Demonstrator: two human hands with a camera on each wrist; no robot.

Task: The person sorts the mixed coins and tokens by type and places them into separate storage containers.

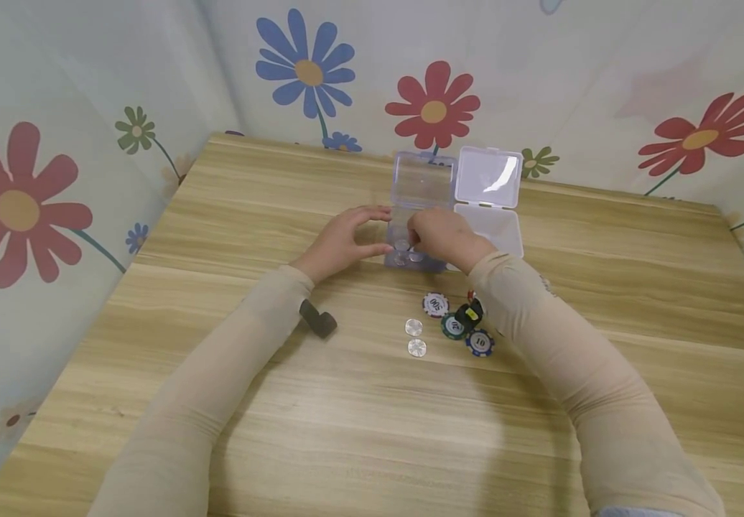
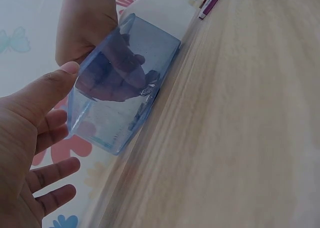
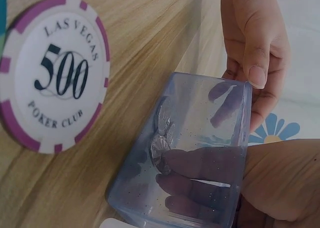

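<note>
Two beige sleeves, left [image 1: 236, 366] and right [image 1: 579, 380], reach in over the wood-grain table [image 1: 359, 445]; between them lie two silvery coins, the closer one [image 1: 416, 348] just beside the farther [image 1: 414, 327]; to their right is a blue chip [image 1: 480, 343] marked 10, then a green chip [image 1: 452, 327], partly hidden by the black device [image 1: 469, 314] at the right wrist, and a white-and-purple chip [image 1: 435, 304] marked 500; a sliver of red chip [image 1: 471, 295] shows by the sleeve.

Beyond these, the left hand [image 1: 340, 244] is spread in a wide curve at the left side of a blue-tinted box [image 1: 433, 265], its thumb touching the rim, its fingers gripping nothing; the right hand [image 1: 449, 237] dips into that box, fingertips down at the coins inside [image 3: 161, 148], though through the cloudy wall I cannot fairly tell whether it pinches one.

Close on the right of that box stands a clear box [image 1: 504, 228]; the tinted lid [image 1: 424, 179] and the clear lid [image 1: 488, 176] are both raised at the back; behind everything hangs a flower-printed backdrop [image 1: 540, 72].
</note>
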